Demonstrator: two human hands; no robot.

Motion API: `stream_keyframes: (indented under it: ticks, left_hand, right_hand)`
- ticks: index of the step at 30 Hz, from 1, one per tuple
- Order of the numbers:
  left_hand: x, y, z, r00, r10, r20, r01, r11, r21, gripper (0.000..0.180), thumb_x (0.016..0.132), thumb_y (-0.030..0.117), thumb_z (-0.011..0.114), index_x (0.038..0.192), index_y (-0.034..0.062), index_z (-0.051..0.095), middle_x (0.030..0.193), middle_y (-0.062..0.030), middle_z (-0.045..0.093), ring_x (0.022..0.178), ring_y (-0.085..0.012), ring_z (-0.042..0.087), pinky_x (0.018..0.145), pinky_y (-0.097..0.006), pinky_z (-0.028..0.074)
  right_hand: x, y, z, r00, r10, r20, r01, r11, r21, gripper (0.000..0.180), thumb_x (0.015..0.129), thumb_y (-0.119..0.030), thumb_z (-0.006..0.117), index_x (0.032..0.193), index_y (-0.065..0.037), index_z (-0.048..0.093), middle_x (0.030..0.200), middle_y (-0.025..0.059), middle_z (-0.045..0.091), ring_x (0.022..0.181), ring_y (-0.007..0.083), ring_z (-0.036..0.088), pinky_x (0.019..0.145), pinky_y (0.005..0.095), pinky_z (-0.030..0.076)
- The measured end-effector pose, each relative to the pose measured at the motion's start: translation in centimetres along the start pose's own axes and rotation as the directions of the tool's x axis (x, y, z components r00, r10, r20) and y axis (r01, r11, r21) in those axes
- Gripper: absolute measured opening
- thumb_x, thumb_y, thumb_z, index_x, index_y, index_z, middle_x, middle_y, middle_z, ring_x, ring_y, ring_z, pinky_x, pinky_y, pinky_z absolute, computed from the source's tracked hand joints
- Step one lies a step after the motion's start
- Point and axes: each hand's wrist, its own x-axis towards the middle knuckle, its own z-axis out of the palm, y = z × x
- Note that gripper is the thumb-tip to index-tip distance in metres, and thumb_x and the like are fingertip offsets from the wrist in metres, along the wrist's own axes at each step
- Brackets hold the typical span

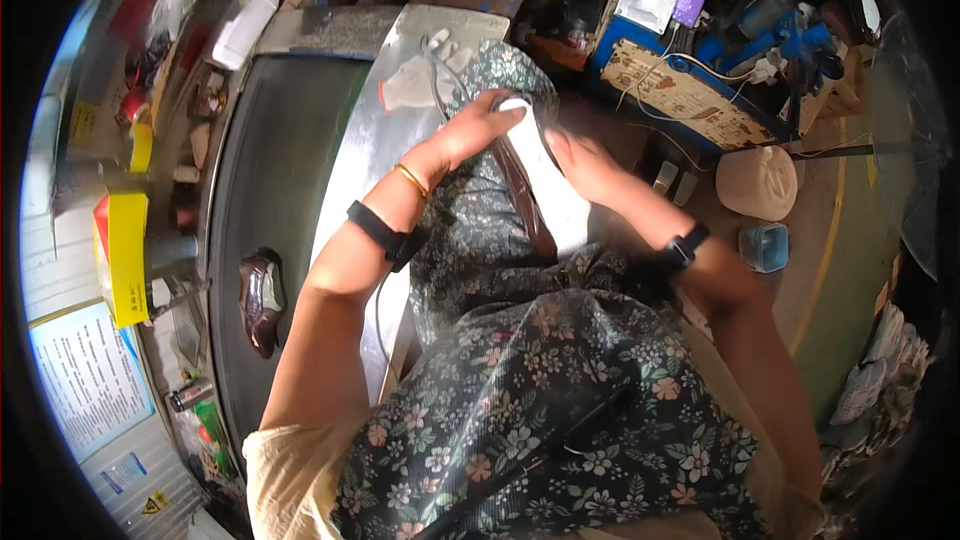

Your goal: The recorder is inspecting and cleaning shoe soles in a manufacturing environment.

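A dark brown shoe [518, 190] lies sole up over my lap, its pale white sole [555, 180] facing me. My left hand [482, 128] grips it near its far end, with the thumb on the sole. Along its right edge my right hand [585, 168] is closed against the side; those fingers are blurred and partly hidden. Under the shoe is my dark flowered apron [550, 390]. On the metal-topped table [345, 210] to the left rests a pale object with an orange-red edge [408, 88], near a grey cable.
Another brown shoe [262, 302] sits on the dark conveyor belt [300, 130]. Several shoes stand at the far end. At the far right is a blue-framed machine [690, 90] with loose cables. A beige jug [757, 183] and blue tub [764, 247] stand below it. A yellow box [127, 260] is far left.
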Motion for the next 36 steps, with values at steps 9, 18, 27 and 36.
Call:
stream_keyframes:
  ticks: [9, 18, 27, 36]
  left_hand:
    - [-2.0, -2.4, 2.8, 0.952, -0.189, -0.239, -0.14, 0.428, -0.893, 0.048, 0.1, 0.042, 0.044, 0.126, 0.0027, 0.055, 0.119, -0.0104, 0.063, 0.106, -0.0251, 0.061, 0.095, -0.037, 0.047]
    - [-4.6, 2.2, 1.6, 0.869, 0.146, -0.472, 0.37, 0.442, 0.817, 0.05, 0.1, 0.034, 0.032, 0.079, 0.0037, 0.066, 0.075, -0.0199, 0.068, 0.069, -0.037, 0.067, 0.062, -0.049, 0.053]
    - [-8.2, -6.5, 6.9, 0.802, 0.216, -0.557, -0.086, 0.964, 0.251, 0.058, 0.102, 0.037, 0.035, 0.14, -0.0059, 0.03, 0.114, -0.0303, 0.059, 0.105, -0.039, 0.06, 0.093, -0.043, 0.046]
    - [-2.3, 0.1, 0.6, 0.912, -0.229, -0.339, -0.035, 0.782, -0.622, 0.077, 0.099, 0.06, 0.026, 0.12, -0.0071, 0.058, 0.114, -0.0159, 0.065, 0.106, -0.0236, 0.062, 0.093, -0.034, 0.047]
  right_hand:
    - [0.4, -0.8, 2.0, 0.99, 0.119, -0.077, -0.042, 0.765, 0.643, 0.046, 0.102, -0.025, 0.045, 0.138, 0.003, 0.041, 0.112, 0.0177, 0.064, 0.1, 0.0202, 0.062, 0.088, 0.0314, 0.048]
    - [1.4, -4.8, 2.9, 0.988, 0.154, -0.017, -0.144, 0.954, 0.262, 0.066, 0.099, -0.036, 0.042, 0.141, 0.013, 0.023, 0.118, 0.0366, 0.055, 0.109, 0.0483, 0.056, 0.094, 0.0474, 0.045]
    - [-1.1, -3.4, 5.1, 0.968, 0.007, -0.251, 0.079, 0.941, 0.329, 0.057, 0.099, -0.028, 0.046, 0.14, 0.008, 0.029, 0.111, 0.0354, 0.058, 0.101, 0.049, 0.058, 0.085, 0.0497, 0.047]
    - [8.9, -3.3, -2.0, 0.874, 0.457, 0.165, -0.458, 0.663, 0.592, 0.068, 0.1, -0.055, 0.029, 0.098, 0.004, 0.063, 0.1, 0.0272, 0.065, 0.102, 0.0419, 0.062, 0.087, 0.0458, 0.048]
